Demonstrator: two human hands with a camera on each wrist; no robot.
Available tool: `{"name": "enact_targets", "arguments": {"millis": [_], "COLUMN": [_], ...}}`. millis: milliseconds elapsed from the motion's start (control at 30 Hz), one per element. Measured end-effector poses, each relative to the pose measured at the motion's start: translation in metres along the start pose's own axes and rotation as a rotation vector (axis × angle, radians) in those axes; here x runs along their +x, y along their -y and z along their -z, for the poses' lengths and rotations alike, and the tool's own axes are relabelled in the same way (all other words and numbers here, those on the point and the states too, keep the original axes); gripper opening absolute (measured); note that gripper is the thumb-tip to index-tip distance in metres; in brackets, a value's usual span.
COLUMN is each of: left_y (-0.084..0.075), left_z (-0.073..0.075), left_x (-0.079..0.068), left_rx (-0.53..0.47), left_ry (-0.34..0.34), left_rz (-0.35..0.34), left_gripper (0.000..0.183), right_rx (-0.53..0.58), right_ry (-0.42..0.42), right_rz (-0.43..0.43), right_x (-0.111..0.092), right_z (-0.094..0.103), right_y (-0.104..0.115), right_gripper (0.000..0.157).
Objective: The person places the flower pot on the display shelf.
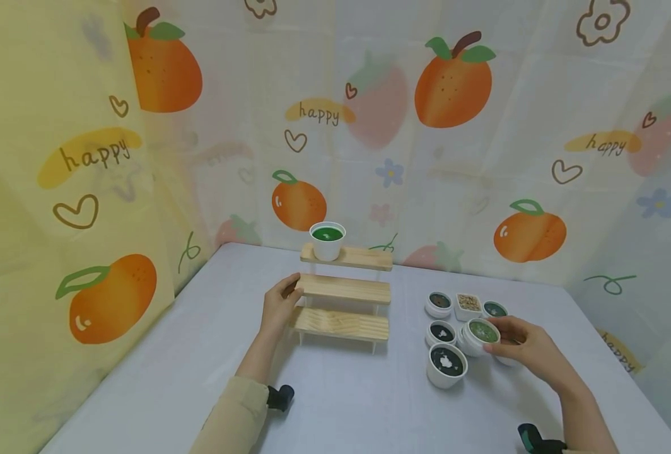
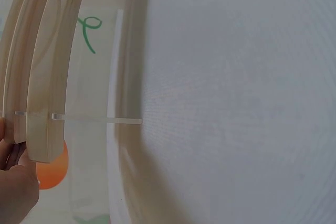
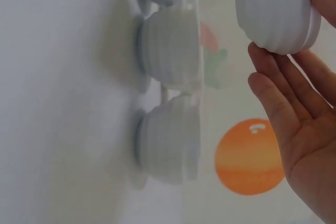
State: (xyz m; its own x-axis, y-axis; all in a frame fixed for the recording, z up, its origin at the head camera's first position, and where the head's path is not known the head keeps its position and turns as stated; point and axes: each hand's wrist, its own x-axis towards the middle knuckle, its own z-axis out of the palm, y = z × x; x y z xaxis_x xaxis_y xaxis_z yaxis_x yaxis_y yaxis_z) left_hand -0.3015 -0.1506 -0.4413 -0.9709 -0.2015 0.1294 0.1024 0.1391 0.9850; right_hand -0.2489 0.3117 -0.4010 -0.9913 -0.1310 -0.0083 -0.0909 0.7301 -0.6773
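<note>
The right hand holds a round white pot with green contents, thumb and fingers pinching its sides, and the right wrist view shows this pot raised off the white counter, tilted a little. Around and beneath it stand other white containers: a round jar with brown contents, a square tub filled with pale bits, a dark green jar, a black-filled jar and, nearest the person, a deep cup with dark contents and a white patch; one more is largely hidden below the right hand. The left hand is at the left end of the middle board of a three-step wooden stand; its fingers seem to pinch that end, though the board partly covers them. A white cup with green contents stands upright on the top board, toward its left end. Behind the counter hangs a pale cloth printed with oranges, strawberries and hearts.
</note>
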Motion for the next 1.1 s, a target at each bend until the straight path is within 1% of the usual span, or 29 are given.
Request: {"name": "enact_targets", "arguments": {"millis": [167, 300, 500, 633, 767, 967, 1100], "left_y": [0.0, 0.001, 0.002, 0.001, 0.001, 0.001, 0.001], "left_z": [0.0, 0.0, 0.0, 0.0, 0.0, 0.0, 0.0], "left_x": [0.0, 0.001, 0.001, 0.001, 0.001, 0.0, 0.001], "left_rx": [0.002, 0.011, 0.011, 0.001, 0.005, 0.014, 0.018], "left_ry": [-0.001, -0.007, -0.016, -0.013, -0.006, -0.011, -0.014], "left_rz": [-0.006, -0.007, -0.016, -0.012, -0.017, -0.006, -0.005], "left_gripper": [0.044, 0.044, 0.043, 0.043, 0.043, 0.043, 0.043], "right_rx": [0.016, 0.026, 0.03, 0.035, 0.036, 0.055, 0.062], "right_ry": [-0.023, -0.025, -0.03, -0.033, -0.031, -0.035, -0.036], "right_rz": [0.039, 0.069, 0.124, 0.146, 0.132, 0.114, 0.127], "right_x": [0.008, 0.015, 0.025, 0.031, 0.035, 0.041, 0.046], "right_z": [0.001, -0.001, -0.003, -0.004, -0.006, -0.008, -0.009], "right_y": [0.013, 0.022, 0.032, 0.039, 0.047, 0.056, 0.062], "right_gripper": [0.065, 0.066, 0.059, 0.056, 0.058, 0.06, 0.061]}}
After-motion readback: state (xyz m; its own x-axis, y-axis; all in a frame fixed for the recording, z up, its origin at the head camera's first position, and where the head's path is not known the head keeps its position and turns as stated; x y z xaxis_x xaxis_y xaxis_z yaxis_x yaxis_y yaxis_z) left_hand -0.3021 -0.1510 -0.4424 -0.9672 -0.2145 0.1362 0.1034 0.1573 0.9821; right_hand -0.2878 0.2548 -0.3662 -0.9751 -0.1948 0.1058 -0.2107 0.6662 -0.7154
